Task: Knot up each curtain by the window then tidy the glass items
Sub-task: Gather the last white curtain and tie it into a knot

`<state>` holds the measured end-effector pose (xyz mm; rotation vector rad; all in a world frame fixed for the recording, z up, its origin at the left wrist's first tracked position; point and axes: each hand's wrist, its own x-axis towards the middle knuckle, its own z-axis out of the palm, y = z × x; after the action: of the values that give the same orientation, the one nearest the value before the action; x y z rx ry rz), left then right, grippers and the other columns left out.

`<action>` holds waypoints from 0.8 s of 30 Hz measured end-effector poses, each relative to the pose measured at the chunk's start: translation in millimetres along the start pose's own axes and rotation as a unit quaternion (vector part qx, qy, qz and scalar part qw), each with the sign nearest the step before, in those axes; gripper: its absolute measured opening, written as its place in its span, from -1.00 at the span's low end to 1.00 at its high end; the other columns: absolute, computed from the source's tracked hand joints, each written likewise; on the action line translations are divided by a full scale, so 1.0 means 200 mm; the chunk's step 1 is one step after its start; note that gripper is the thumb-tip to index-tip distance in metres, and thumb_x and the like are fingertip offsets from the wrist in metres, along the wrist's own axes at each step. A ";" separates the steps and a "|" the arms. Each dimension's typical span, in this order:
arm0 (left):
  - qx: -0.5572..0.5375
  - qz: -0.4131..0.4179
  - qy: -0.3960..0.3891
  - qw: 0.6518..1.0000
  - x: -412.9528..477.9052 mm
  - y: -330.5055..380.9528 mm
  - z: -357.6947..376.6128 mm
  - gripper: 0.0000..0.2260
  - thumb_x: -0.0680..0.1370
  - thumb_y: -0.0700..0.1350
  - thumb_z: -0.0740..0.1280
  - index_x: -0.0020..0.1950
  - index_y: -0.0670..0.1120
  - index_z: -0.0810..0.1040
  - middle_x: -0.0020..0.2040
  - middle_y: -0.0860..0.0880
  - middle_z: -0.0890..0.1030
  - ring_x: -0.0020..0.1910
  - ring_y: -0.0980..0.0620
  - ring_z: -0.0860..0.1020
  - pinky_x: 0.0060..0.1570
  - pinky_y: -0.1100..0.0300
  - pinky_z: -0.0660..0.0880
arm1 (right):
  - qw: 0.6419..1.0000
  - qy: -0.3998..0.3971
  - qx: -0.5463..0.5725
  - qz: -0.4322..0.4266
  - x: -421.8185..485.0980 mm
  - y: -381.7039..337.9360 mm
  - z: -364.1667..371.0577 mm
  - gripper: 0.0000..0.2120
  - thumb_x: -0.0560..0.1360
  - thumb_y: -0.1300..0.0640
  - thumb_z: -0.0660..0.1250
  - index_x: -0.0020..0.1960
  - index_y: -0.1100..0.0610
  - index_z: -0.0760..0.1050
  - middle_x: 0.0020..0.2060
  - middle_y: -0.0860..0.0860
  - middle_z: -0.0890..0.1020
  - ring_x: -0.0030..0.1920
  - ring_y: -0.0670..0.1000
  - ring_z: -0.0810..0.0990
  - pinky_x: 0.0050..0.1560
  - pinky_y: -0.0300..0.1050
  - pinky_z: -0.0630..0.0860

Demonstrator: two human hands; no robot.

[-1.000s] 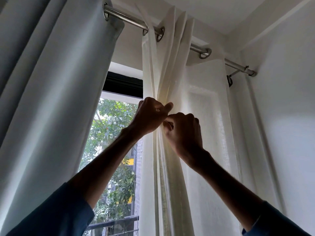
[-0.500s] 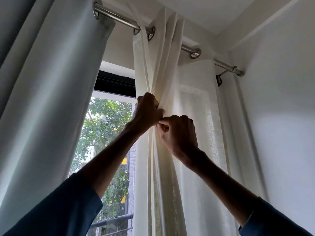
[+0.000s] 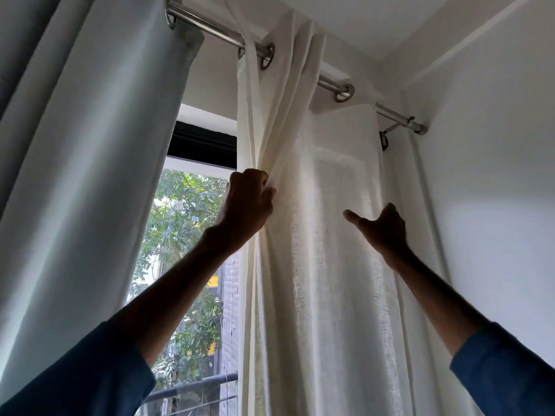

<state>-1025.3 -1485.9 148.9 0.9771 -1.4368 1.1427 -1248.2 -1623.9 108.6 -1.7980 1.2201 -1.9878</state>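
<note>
Sleeves of dark blue cloth (image 3: pixel 78 382) rise from below, and bare forearms reach up out of them toward the sheer cream-white curtain (image 3: pixel 327 280), which hangs loose with no knot in it. The left hand (image 3: pixel 247 205) is at that curtain's left edge, fingers curled tight round a bunch of gathered folds, and the cloth fans upward from the fist. The right hand (image 3: pixel 386 231) lies against the same curtain nearer its right side, apart from the left hand, thumb stuck out leftward over the fabric. Its fingers are hidden from where I stand, so I cannot tell whether they hold the cloth or only rest on it. Left of the sheer curtain hangs a heavy grey-blue opaque curtain (image 3: pixel 90 175), also loose. Above the sheer curtain a shiny steel curtain rod (image 3: pixel 216 27) passes through both curtains' metal eyelets, ending by a dark wall bracket (image 3: pixel 386 139) at the sheer curtain's upper right. Behind the sheer curtain's left edge, the black-topped window (image 3: pixel 204 142) shows green leafy trees (image 3: pixel 183 211) and a dark railing (image 3: pixel 192 387) outside.
</note>
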 end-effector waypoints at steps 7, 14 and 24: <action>-0.004 0.015 -0.006 1.000 0.00 -0.03 -0.01 -0.54 0.49 -0.22 0.33 -0.42 0.02 0.10 -0.45 0.04 0.11 -0.36 -0.12 0.18 -0.10 -0.07 0.43 | 0.992 0.046 -0.025 -0.116 -0.02 -0.06 0.11 -0.78 0.49 0.17 0.35 -0.30 0.20 0.43 -0.39 0.08 0.48 -0.19 0.19 0.56 -0.15 -0.04 0.42; 0.015 0.018 -0.045 0.999 0.01 -0.05 -0.04 -0.60 0.44 -0.26 0.34 -0.44 -0.10 0.16 -0.49 0.00 0.19 -0.47 -0.05 0.19 -0.20 -0.07 0.44 | 0.939 0.054 0.069 -0.333 -0.23 -0.54 0.19 -0.65 0.33 0.32 0.28 -0.45 0.12 0.13 -0.54 0.03 0.18 -0.49 -0.04 0.20 -0.45 -0.01 0.14; 0.028 -0.035 -0.034 0.998 -0.04 -0.24 -0.13 -0.83 0.41 -0.11 0.31 -0.24 -0.19 0.62 -0.34 -0.14 0.59 -0.30 -0.18 0.60 -0.13 0.06 0.53 | 0.901 0.022 0.013 -0.434 -0.44 -0.64 0.31 -0.65 0.35 0.33 0.27 -0.46 0.12 0.17 -0.55 0.02 0.13 -0.47 0.07 0.15 -0.39 -0.11 0.18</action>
<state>-973.3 -1471.8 149.9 1.1058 -1.4206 1.1130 -1124.9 -1513.2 126.0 -2.5759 0.3677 -2.4194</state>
